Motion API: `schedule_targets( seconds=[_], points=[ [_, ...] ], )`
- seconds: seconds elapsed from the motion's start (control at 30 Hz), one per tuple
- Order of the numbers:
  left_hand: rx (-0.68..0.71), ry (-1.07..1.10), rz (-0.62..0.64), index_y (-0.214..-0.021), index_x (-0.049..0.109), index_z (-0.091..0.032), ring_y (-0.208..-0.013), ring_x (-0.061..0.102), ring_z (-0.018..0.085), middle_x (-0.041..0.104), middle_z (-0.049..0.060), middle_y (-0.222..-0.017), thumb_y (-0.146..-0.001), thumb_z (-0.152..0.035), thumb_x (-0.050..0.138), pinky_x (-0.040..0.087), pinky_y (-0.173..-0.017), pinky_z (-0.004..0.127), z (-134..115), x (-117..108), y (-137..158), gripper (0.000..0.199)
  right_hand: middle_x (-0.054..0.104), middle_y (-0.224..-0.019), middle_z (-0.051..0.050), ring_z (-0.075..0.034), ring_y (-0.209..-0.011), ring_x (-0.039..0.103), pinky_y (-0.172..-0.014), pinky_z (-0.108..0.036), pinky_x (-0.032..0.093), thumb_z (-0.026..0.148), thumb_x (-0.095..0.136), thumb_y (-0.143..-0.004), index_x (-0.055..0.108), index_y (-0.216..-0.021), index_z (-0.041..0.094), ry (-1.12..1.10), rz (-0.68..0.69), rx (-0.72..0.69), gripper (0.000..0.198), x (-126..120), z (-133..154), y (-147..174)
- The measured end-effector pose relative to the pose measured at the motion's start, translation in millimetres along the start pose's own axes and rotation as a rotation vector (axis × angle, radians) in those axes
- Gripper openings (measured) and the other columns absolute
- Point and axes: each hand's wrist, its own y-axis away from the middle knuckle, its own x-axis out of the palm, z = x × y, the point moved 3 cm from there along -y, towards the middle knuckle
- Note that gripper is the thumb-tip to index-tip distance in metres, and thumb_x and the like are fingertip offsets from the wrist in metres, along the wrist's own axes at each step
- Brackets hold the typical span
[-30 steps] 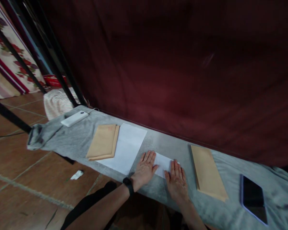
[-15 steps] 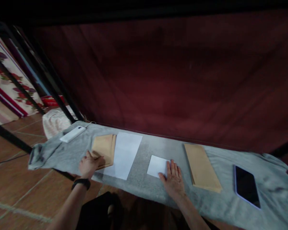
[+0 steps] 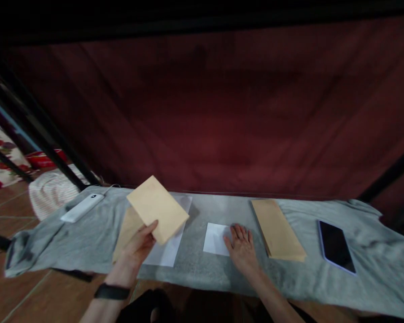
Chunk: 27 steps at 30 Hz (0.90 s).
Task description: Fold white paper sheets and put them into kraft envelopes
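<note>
Raised above the cloth, a tan paper envelope [image 3: 160,206] is pinched at its lower edge by my left hand [image 3: 138,244], thumb on top. Beneath it lies another tan envelope [image 3: 126,231], partly covered by the hand and the lifted one. White paper sheets [image 3: 166,253] lie just right of that, also partly hidden. My right hand [image 3: 242,246] rests flat with fingers spread, its fingertips over the right edge of a small folded white paper [image 3: 216,239]. Right of this hand is a stack of long tan envelopes [image 3: 279,229].
A grey cloth [image 3: 195,264] covers the narrow surface. A white device [image 3: 82,207] with a cable lies at the left, a phone with a purple case [image 3: 336,246] at the right. Black metal bars [image 3: 63,172] and a dark red curtain [image 3: 215,121] bound the back.
My left hand has lifted one tan envelope off the left pile and tilted it toward the middle. My right hand stays on the small white paper. The view has shifted slightly.
</note>
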Motion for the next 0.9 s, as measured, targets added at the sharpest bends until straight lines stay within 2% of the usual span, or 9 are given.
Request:
schedule_targets(
  seconds=[0.07,0.17,0.23,0.37,0.43,0.57,0.73,0.8,0.9],
  points=[
    [-0.058,0.050,0.134,-0.104,0.069,-0.013,-0.084,0.076,0.021,0.078,0.008,-0.094,-0.079,-0.008,0.070,0.061,-0.072,0.028,38.5,41.3,0.9,0.026,0.050,-0.152,-0.015,-0.030,-0.144,0.043,-0.121,-0.049,0.028,0.047,0.042,-0.101,0.058,-0.141,0.014,-0.202,-0.001,-0.002,0.055,-6.4,2.2,-7.8],
    [-0.102,0.115,0.214,-0.104,0.069,-0.016,-0.089,0.076,0.019,0.078,0.006,-0.099,-0.079,-0.009,0.074,0.061,-0.078,0.027,85.1,83.9,6.1,0.027,0.062,-0.141,-0.010,-0.027,-0.130,0.057,-0.109,-0.041,0.045,0.055,0.045,-0.098,0.062,-0.137,0.022,-0.684,0.041,0.024,0.054,-6.4,6.8,-16.8],
    [-0.105,0.145,0.237,-0.105,0.069,-0.018,-0.093,0.075,0.018,0.078,0.005,-0.103,-0.077,-0.009,0.076,0.060,-0.082,0.027,102.5,98.0,8.8,0.029,0.073,-0.119,-0.007,-0.026,-0.108,0.068,-0.092,-0.038,0.055,0.061,0.053,-0.092,0.068,-0.125,0.024,-0.977,0.107,0.076,0.052,-0.3,12.2,-20.7],
    [-0.098,0.181,0.240,-0.102,0.070,-0.019,-0.094,0.074,0.016,0.078,0.004,-0.105,-0.076,-0.006,0.076,0.060,-0.081,0.025,112.2,103.2,6.9,0.030,0.074,-0.089,-0.004,-0.021,-0.077,0.070,-0.066,-0.033,0.058,0.064,0.070,-0.075,0.070,-0.105,0.022,-1.343,0.185,0.254,0.052,10.4,24.3,-26.0],
    [-0.091,0.191,0.224,-0.101,0.070,-0.019,-0.091,0.074,0.015,0.078,0.003,-0.103,-0.077,-0.005,0.076,0.060,-0.078,0.024,110.5,100.3,3.7,0.028,0.073,-0.083,-0.002,-0.020,-0.070,0.069,-0.062,-0.032,0.058,0.060,0.076,-0.068,0.068,-0.104,0.021,-1.434,0.229,0.319,0.054,10.9,28.6,-27.3],
    [-0.104,0.198,0.189,-0.095,0.070,-0.017,-0.085,0.074,0.014,0.077,0.003,-0.098,-0.075,-0.006,0.078,0.060,-0.077,0.024,105.0,93.5,0.3,0.024,0.073,-0.079,-0.002,-0.019,-0.064,0.069,-0.063,-0.033,0.058,0.055,0.081,-0.064,0.069,-0.102,0.020,-1.536,0.286,0.371,0.053,5.3,31.2,-24.8],
    [-0.130,0.191,0.259,-0.091,0.070,-0.017,-0.075,0.071,0.012,0.076,0.001,-0.090,-0.069,-0.013,0.085,0.056,-0.067,0.021,105.8,92.0,8.7,0.027,0.075,-0.082,-0.002,-0.019,-0.065,0.069,-0.062,-0.032,0.057,0.053,0.081,-0.065,0.070,-0.099,0.020,-1.560,0.260,0.427,0.049,3.9,29.8,-18.7],
    [-0.160,0.103,0.274,-0.090,0.069,-0.017,-0.069,0.069,0.011,0.076,0.001,-0.085,-0.068,-0.022,0.088,0.053,-0.061,0.020,111.0,90.3,15.0,0.030,0.075,-0.083,-0.002,-0.020,-0.068,0.070,-0.063,-0.032,0.056,0.055,0.080,-0.066,0.070,-0.098,0.020,-1.534,0.258,0.409,0.048,3.6,28.4,-21.1],
    [-0.240,-0.221,0.375,-0.079,0.067,-0.016,-0.055,0.063,0.013,0.072,0.004,-0.068,-0.073,-0.052,0.082,0.046,-0.050,0.022,119.8,86.9,27.2,0.039,0.075,-0.082,-0.001,-0.022,-0.074,0.069,-0.065,-0.032,0.054,0.057,0.076,-0.066,0.070,-0.093,0.021,-1.462,0.170,0.348,0.045,-3.8,20.7,-31.5]
  ],
)
